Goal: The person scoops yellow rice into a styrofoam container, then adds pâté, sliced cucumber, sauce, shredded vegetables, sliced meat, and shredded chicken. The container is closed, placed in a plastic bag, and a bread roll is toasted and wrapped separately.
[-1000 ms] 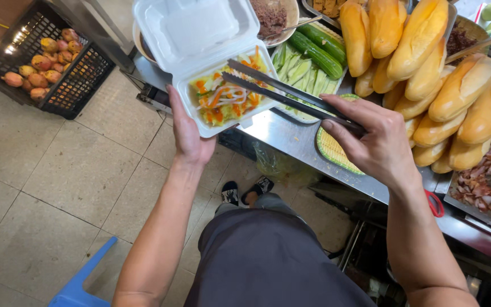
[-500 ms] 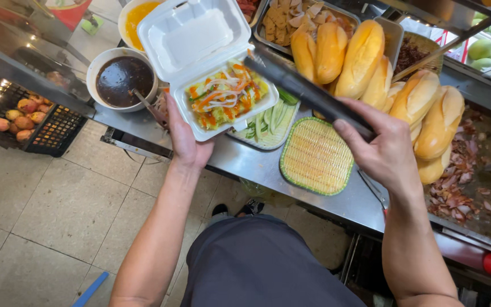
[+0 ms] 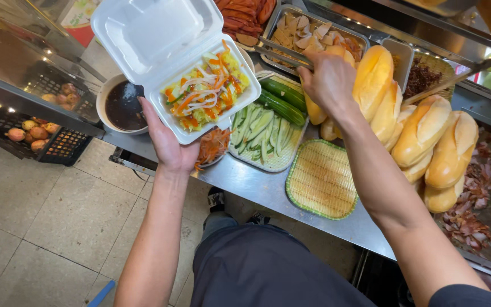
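Head view: left hand (image 3: 169, 145) is cupping the open foam box (image 3: 200, 91) of salad from below, above the table (image 3: 257, 187); right hand (image 3: 328, 79) is clamping tongs (image 3: 282, 52) over the meat tray (image 3: 313, 31). One-handed, the tilted box could be spilling salad.

Open lane: your right hand (image 3: 329, 79) reaches the tray of sliced meat (image 3: 305, 34) over the whole cucumbers (image 3: 282, 101). Blocked right: stacked bread loaves (image 3: 421, 131) crowd just beside your wrist. Blocked left: the foam box (image 3: 200, 91) in your left hand (image 3: 169, 145) overhangs the cucumber slices (image 3: 259, 133). Bare landing: the woven mat (image 3: 320, 181) near the counter edge (image 3: 257, 190).
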